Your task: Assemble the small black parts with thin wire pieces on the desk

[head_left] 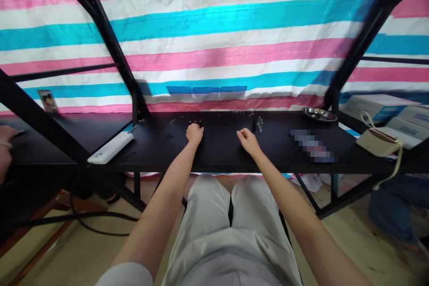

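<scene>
Pink-and-blue striped tarpaulin [214,22] behind a black metal-framed table [221,152], wooden floor [351,241] below

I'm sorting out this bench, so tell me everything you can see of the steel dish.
The steel dish is round and shallow, with a polished, mirror-like metal surface and a slightly raised rim. It lies flat near the back edge of the black tabletop, towards the right end, and the tabletop is the only thing clearly touching it. It sits close beside a black frame post. The view is too low and glancing to tell whether anything lies inside it.
</scene>
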Available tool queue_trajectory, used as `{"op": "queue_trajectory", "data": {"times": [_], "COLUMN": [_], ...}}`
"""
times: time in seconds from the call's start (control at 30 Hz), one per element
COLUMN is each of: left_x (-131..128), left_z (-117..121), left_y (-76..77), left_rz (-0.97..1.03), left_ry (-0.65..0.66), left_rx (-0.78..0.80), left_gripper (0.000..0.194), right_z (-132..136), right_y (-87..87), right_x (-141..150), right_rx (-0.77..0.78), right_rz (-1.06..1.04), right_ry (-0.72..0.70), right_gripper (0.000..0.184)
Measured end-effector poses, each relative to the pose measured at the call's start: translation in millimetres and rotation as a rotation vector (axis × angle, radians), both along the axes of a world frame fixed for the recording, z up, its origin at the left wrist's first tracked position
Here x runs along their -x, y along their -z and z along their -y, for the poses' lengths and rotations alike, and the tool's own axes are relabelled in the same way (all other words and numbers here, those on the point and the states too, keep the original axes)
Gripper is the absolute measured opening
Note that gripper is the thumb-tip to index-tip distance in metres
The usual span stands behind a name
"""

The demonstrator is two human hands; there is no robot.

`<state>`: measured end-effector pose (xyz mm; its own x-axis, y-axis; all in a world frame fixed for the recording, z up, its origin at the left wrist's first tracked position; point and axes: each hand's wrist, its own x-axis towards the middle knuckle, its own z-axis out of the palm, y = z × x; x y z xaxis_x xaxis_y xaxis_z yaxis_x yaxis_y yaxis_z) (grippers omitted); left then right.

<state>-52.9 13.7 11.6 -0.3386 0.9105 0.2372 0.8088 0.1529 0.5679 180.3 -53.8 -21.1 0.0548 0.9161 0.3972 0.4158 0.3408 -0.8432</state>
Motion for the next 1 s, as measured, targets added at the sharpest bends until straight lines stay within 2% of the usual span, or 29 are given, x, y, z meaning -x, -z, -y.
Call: {"op": "queue_trajectory", "data": {"times": [0.1,0.2,0.33,0.43,0.53,0.67,0.77,0.83,1.0], "left_x": [0.2,1.7,4.8,2.3,-10.7,-47.1,-83.5,-108.4,-159.2], "left_z": [0.3,1.5,5.0,9.5,15.6,25.2,30.8,32.3,25.6], "left_y": [-1.5,-3.7,-5.3,-4.9,-4.1,-2.2,0.7,2.2,-1.3], "left_rz": [-0.002,-0.037,-0.150,-0.246,-0.297,-0.268,-0.302,-0.335,-0.430], "left_ry": [-0.001,0.006,0.037,0.142,0.370,0.640,0.791,0.841,0.867], "left_rx": [0.032,0.079,0.087,0.055,-0.033,-0.193,-0.267,-0.265,-0.113], "left_gripper": [0.022,0.023,0.026,0.026,0.027,0.023,0.034,0.047,0.070], "right_z": [4.8,7.7,9.8,10.8,10.9,9.5,8.5,7.7,5.3], "right_y": [-5.9,-10.4,-11.2,-8.2,-4.2,-1.0,-0.3,0.1,1.2], "right_x": [-5.0,-13.1,-19.4,-17.2,-13.9,-13.4,-14.2,-14.7,-16.9], "right_rx": [-0.069,-0.011,0.108,0.199,0.233,0.270,0.290,0.299,0.336], "right_rz": [0.080,0.113,0.257,0.444,0.569,0.616,0.607,0.591,0.544], "right_ry": [0.272,0.534,0.684,0.721,0.737,0.732,0.701,0.683,0.642], "right_gripper": [0.027,0.025,0.022,0.022,0.026,0.030,0.033,0.034,0.040]}}
